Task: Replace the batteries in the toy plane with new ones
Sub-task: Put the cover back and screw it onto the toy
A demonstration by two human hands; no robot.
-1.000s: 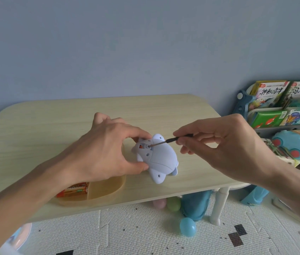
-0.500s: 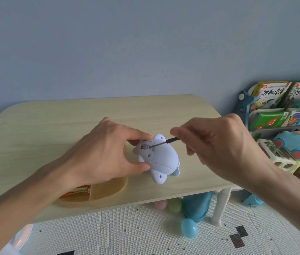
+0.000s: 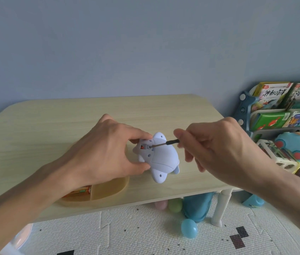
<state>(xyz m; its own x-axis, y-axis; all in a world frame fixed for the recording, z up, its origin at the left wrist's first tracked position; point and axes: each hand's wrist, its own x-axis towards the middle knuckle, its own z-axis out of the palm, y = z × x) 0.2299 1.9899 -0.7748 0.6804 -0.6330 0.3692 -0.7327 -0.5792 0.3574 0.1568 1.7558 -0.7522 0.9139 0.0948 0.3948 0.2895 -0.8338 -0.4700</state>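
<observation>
Toy plane (image 3: 161, 159) sits belly-up near the front edge of the pale wooden worktop (image 3: 53, 126), close to its middle. Left hand (image 3: 108, 151) is closed around its left end, thumb below and forefinger on top. Right hand (image 3: 219, 150) pinches a thin screwdriver (image 3: 161, 144) by the dark handle — the tip rests in a hole on the plane's underside, beside a small opening showing orange. Batteries (image 3: 79, 192) lie in a shallow amber tray (image 3: 108, 189) under the left wrist — partly hidden. Picture books (image 3: 274, 94) stand at far right.
</observation>
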